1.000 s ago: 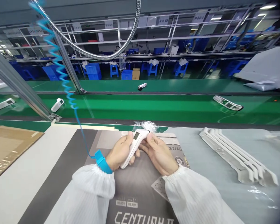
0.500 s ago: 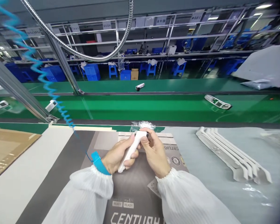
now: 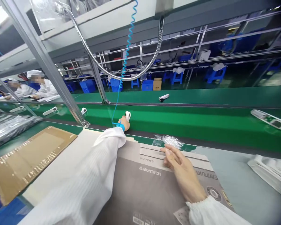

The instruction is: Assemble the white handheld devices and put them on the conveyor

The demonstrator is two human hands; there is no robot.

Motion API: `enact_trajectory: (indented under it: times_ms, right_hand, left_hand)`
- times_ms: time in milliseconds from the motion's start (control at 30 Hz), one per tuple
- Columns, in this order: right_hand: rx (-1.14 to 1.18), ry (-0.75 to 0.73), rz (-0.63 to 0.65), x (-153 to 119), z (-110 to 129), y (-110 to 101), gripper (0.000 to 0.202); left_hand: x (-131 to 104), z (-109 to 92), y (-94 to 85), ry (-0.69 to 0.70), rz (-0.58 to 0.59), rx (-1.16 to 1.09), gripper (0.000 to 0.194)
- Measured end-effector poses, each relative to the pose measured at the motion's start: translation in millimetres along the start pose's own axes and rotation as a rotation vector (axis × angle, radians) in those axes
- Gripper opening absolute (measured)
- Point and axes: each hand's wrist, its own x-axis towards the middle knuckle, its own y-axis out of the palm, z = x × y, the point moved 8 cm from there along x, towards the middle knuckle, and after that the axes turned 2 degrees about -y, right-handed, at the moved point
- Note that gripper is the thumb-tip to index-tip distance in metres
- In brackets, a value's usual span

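Note:
Stretched out over the green conveyor belt [image 3: 189,122], my left hand [image 3: 124,123] has its fingers closed around a white handheld device with a dark window [image 3: 128,115]. A blue wrist strap on a coiled cord circles that wrist, and part of the grip is hidden behind the hand. My right hand [image 3: 181,172] hovers above a flattened grey printed cardboard box [image 3: 140,187], fingers loosely extended and holding nothing. Just beyond its fingertips lies a pile of small clear plastic pieces [image 3: 170,141].
Other white devices [image 3: 50,111] lie along the belt to the left. A long white shell [image 3: 270,120] rests on it at right. White molded parts [image 3: 271,172] sit on the right of the table, brown cardboard [image 3: 35,159] on the left. Metal posts rise there; two people work far left.
My left hand has carried the white device from above the box forward and left to the belt. My right hand has let go of it. The view has turned left.

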Motion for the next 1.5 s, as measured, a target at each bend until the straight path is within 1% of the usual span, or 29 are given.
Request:
enact_trajectory:
  times_ms: [33,100,200,267,300,333,367,433,467,500,533,567,633,700,800,900,967,1033,1133,1200,1300,1400,1500]
  right_hand:
    - [0.036,0.029,0.014,0.4,-2.2,0.5,0.044]
    - [0.115,0.101,0.061,-0.1,-7.1,4.4,0.041]
    - [0.191,0.19,0.132,-3.3,-13.2,12.5,0.036]
    - [0.203,0.218,0.17,-5.3,-16.1,17.4,0.034]
    - [0.206,0.217,0.18,-5.7,-16.8,19.0,0.034]
    - [0.211,0.214,0.187,-5.9,-17.3,20.0,0.033]
    - [0.22,0.209,0.19,-5.8,-17.4,20.5,0.033]
    - [0.241,0.208,0.193,-4.9,-16.5,20.1,0.032]
    - [0.251,0.213,0.194,-4.1,-15.4,19.2,0.032]
    - [0.26,0.22,0.196,-2.9,-13.7,17.9,0.032]
    - [0.268,0.229,0.195,-1.3,-11.6,15.9,0.031]
    - [0.277,0.237,0.191,1.0,-9.2,13.1,0.03]
    - [0.3,0.242,0.148,7.3,-3.5,4.0,0.026]
    - [0.327,0.235,0.079,14.1,1.7,-6.9,0.022]
    - [0.342,0.223,0.006,20.1,5.3,-17.2,0.021]
    - [0.29,0.219,0.014,20.8,3.9,-16.2,0.015]
    - [0.226,0.206,0.032,21.0,2.4,-13.7,0.007]
    - [0.157,0.195,0.048,21.4,1.7,-11.7,0.003]
    - [0.103,0.192,0.073,21.5,2.2,-10.0,0.006]
    - [0.114,0.19,0.084,21.1,3.0,-9.9,0.006]
    - [0.173,0.176,0.107,21.1,3.4,-9.8,0.006]
    - [0.246,0.166,0.163,21.4,2.5,-7.2,0.017]
    - [0.3,0.169,0.191,21.4,1.3,-5.4,0.022]
  left_hand:
    - [-1.3,2.6,0.0,0.013,-0.035,0.033,0.035]
    - [-12.7,4.4,0.4,0.06,-0.106,0.079,0.033]
    - [-47.7,-0.8,7.3,0.156,-0.174,0.094,0.035]
    - [-76.7,-9.3,19.2,0.229,-0.171,0.076,0.038]
    - [-91.2,-16.7,27.8,0.293,-0.148,0.061,0.039]
    - [-105.2,-26.5,38.6,0.382,-0.1,0.043,0.039]
    - [-118.9,-38.1,51.9,0.498,-0.019,0.031,0.038]
    - [-143.0,-58.7,79.4,0.728,0.185,0.019,0.035]
    - [-151.1,-64.8,90.4,0.808,0.276,0.016,0.034]
    - [-154.8,-67.7,98.2,0.848,0.338,0.009,0.032]
    - [-154.8,-68.5,102.3,0.86,0.365,-0.009,0.032]
    - [-152.4,-68.2,103.2,0.857,0.362,-0.038,0.032]
    - [-145.6,-65.7,99.0,0.836,0.309,-0.108,0.031]
    - [-139.5,-61.8,90.9,0.796,0.221,-0.154,0.029]
    - [-131.0,-53.2,80.7,0.657,0.094,-0.128,0.029]
    - [-123.7,-45.1,77.5,0.512,0.018,-0.046,0.019]
    - [-120.0,-43.5,79.2,0.482,0.001,-0.03,0.017]
    - [-116.6,-43.0,83.5,0.469,0.014,-0.031,0.015]
    - [-112.9,-42.5,89.7,0.449,0.042,-0.038,0.012]
    - [-111.7,-43.0,91.1,0.452,0.038,-0.041,0.012]
    - [-111.4,-45.1,88.3,0.49,-0.017,-0.035,0.012]
    - [-111.6,-47.0,82.4,0.521,-0.091,-0.01,0.012]
    - [-112.0,-46.8,74.8,0.51,-0.17,0.009,0.01]
